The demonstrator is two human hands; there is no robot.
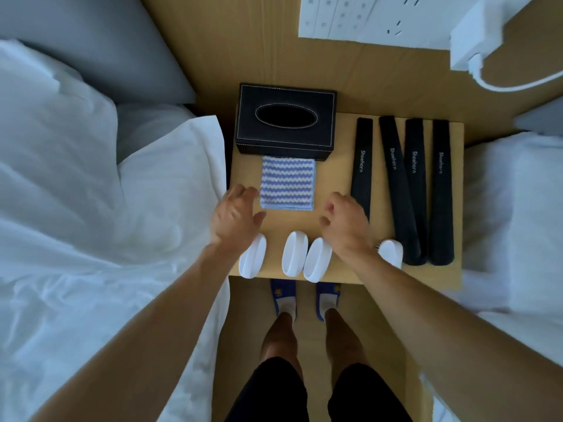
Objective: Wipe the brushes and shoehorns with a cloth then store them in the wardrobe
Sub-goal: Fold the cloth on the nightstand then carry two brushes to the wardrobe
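A folded blue-and-white zigzag cloth (287,183) lies on the wooden bedside table (335,166). Several black shoehorns (414,190) marked "Shoehorn" lie side by side on the table's right half. Several white brushes (295,257) stand in a row along the near edge; one (391,252) is partly hidden behind my right wrist. My left hand (236,214) hovers just left of the cloth, fingers spread and holding nothing. My right hand (345,220) hovers right of the cloth, over the lower end of the leftmost shoehorn, its fingers loosely curled and empty.
A black tissue box (286,120) stands behind the cloth. White bedding (91,208) borders the table on the left, another bed (515,214) on the right. Wall sockets (359,18) and a white charger (472,38) with cable sit beyond. My feet in blue slippers (304,295) stand below.
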